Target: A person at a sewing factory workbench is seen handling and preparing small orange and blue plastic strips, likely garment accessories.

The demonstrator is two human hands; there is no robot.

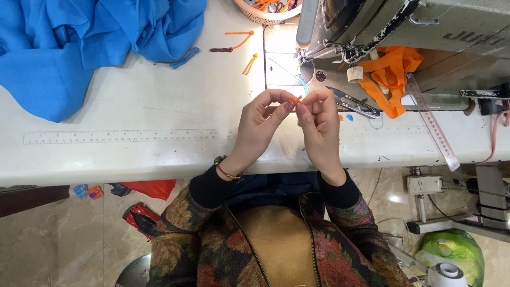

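Pinching a small orange piece (295, 99) between both sets of fingertips at centre frame, just above the front edge of the white table (159, 106): left hand (259, 119) closed on its left end with thumb and forefinger, right hand (320, 119) closed on its right end the same way. Head view only. The piece looks like a short strip or loop, too small to tell which. It is held in the air, off the table and short of the sewing machine (404, 26) in the upper right, so by my read nothing is under the needle yet; this looks like the hand-prep stage, folding or lining up the piece. Similar orange bits (241, 40) lie loose at upper centre near a basket (265, 13) at the top edge; whether they are finished or waiting I cannot tell. A bundle of orange tape (393, 74) sits on the machine bed, with thread snips (356, 103) just right of the hands. Blue fabric (79, 37) is heaped in the upper left, untouched. A ruler strip (127, 136) runs along the table front, and a tape measure (433, 127) lies at the right.
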